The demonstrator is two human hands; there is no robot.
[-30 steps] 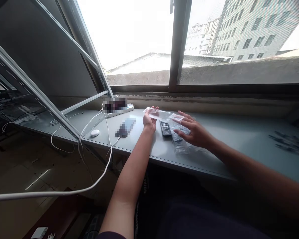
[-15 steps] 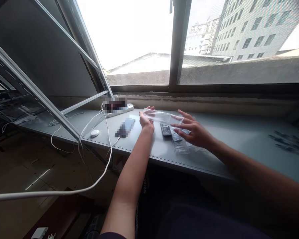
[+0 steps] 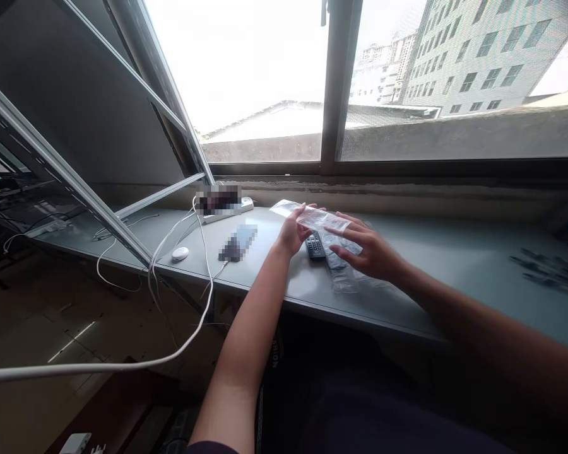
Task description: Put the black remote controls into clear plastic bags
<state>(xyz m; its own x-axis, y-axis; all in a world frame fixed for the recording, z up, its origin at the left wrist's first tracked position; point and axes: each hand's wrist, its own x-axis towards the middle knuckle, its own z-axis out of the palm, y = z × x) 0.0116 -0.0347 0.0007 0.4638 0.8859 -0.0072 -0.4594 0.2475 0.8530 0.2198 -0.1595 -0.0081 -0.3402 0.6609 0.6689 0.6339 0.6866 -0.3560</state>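
A clear plastic bag (image 3: 284, 206) stretches above the desk between my two hands. My left hand (image 3: 293, 234) is closed on its middle, thumb on top, and the bag's far end sticks out to the left. At the bag's right end is my right hand (image 3: 366, 248), its fingers stretched and apart, some fingertips covered by or against the film; I cannot tell whether they are inside it. Below the hands, a black remote control (image 3: 315, 247) lies on the desk, partly hidden. Beside it, more clear plastic packaging (image 3: 343, 280) lies under my right hand.
The long grey desk (image 3: 435, 265) runs below a window. To the left are a blurred phone-like object (image 3: 238, 243) with a cable, a round white case (image 3: 180, 253), a power strip (image 3: 247, 204) and a hanging white cable (image 3: 211, 284). Dark slender items (image 3: 549, 271) lie far right.
My left hand has moved right along the plastic bag, closing from an open palm to a grip. The bag is now bunched narrower. My right hand has barely moved.
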